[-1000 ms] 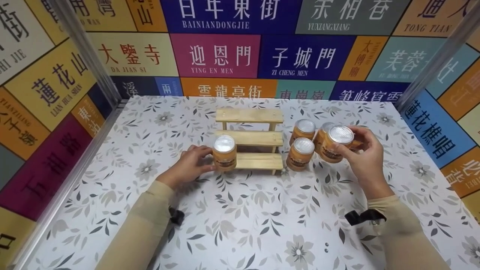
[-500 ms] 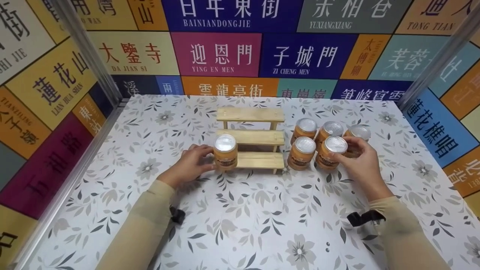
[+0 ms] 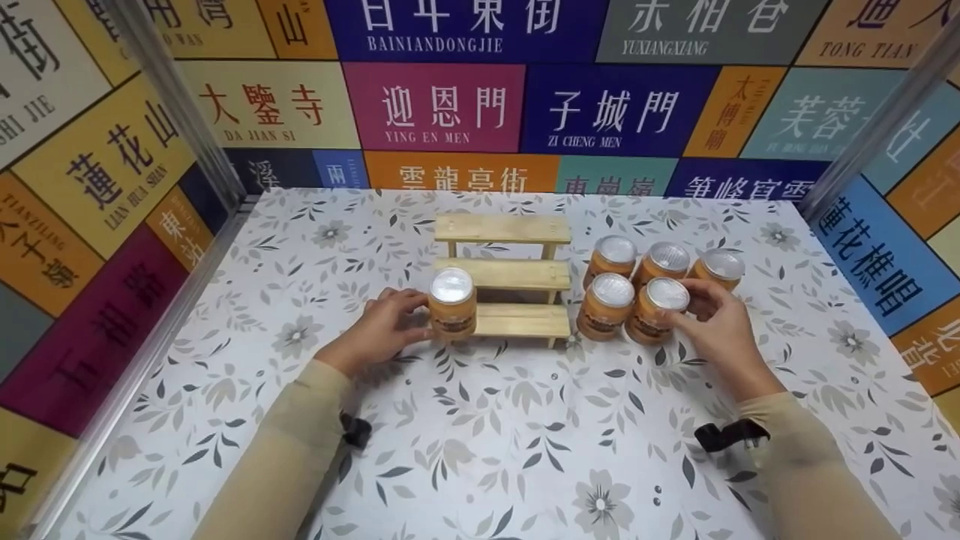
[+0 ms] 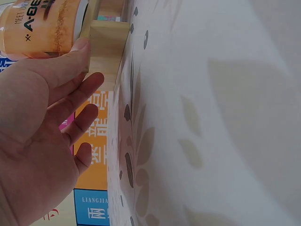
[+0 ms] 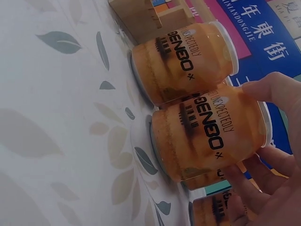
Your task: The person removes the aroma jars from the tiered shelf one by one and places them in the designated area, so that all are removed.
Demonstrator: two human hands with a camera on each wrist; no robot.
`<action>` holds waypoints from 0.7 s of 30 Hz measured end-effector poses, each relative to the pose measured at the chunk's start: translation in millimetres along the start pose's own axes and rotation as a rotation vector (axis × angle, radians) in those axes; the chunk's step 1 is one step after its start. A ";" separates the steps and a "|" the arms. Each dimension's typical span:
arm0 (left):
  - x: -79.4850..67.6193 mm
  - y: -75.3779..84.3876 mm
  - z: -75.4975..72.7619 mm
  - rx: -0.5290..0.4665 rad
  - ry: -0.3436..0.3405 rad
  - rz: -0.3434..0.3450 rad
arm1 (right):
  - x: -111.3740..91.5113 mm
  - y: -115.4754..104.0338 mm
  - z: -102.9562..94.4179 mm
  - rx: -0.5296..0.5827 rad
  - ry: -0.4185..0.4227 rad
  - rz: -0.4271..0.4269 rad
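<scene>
An orange can [image 3: 453, 309] with a silver lid stands upright at the left end of the bottom step of a small wooden stand [image 3: 525, 322]. Beside it is my left hand [image 3: 381, 330], its thumb along the can's lower side in the left wrist view and the other fingers loosely bent, not round it. My right hand [image 3: 718, 328] pinches a second, matching can [image 3: 649, 321] between thumb and fingers, at the front of a group of cans right of the stand. In the right wrist view this held can [image 5: 211, 134] stands close against a neighbouring can [image 5: 186, 63].
Several more orange cans stand upright in the group: one front left [image 3: 604, 311], others behind, including one at the back right [image 3: 718, 266]. The stand has three steps, rising toward the back. Panels with printed signs [image 3: 435, 105] enclose the leaf-patterned table [image 3: 465, 450].
My right hand has lowered its can from in front of the group and brought it left, down beside the front left can. The left hand and its can stay in place.
</scene>
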State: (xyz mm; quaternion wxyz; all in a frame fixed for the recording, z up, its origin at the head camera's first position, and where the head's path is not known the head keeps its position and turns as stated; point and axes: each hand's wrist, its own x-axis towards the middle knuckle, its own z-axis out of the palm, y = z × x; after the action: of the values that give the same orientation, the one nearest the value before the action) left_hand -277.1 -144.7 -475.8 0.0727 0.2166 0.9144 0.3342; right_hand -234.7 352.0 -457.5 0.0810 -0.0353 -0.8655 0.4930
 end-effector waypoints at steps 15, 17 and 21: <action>0.5 -0.1 1.4 -0.011 0.000 0.001 | -13.0 -22.7 13.5 0.083 0.250 -0.206; -0.2 -0.5 1.6 -0.011 0.002 -0.005 | -15.3 -30.5 19.2 0.076 0.249 -0.252; -0.7 0.2 1.8 -0.013 0.007 -0.012 | -21.3 -52.4 31.9 0.086 0.196 -0.319</action>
State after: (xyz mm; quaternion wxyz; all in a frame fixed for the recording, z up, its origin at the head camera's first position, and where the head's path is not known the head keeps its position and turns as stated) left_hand -275.9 -143.8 -477.1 0.0731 0.2094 0.9137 0.3404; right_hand -218.3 295.2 -430.8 0.2433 0.0582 -0.8262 0.5049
